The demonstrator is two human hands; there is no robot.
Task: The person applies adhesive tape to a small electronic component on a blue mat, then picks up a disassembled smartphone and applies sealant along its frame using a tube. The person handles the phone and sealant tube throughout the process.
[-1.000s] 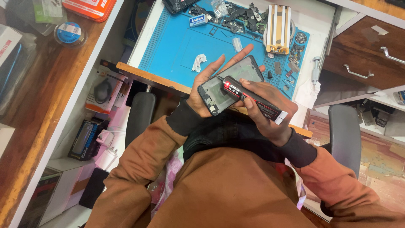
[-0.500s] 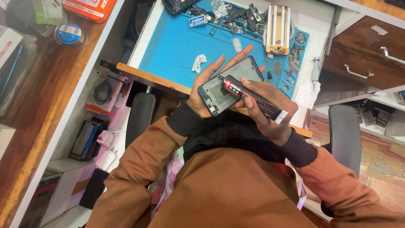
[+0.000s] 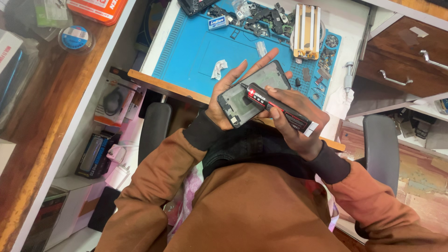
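Head view: the right hand (image 3: 298, 123) gripped a black-and-red glue tube (image 3: 280, 107), nozzle on the phone frame (image 3: 252, 93) cradled in the left hand (image 3: 228, 100), fingers splayed, above the blue work mat (image 3: 196, 51).

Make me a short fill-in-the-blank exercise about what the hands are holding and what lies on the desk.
1. The left hand holds an opened phone frame, and the right hand holds a black ____ with a red band against it.
2. The work mat on the desk is ____ in colour.
3. A crumpled white scrap lies on the ____.

Missing words: tube; blue; mat
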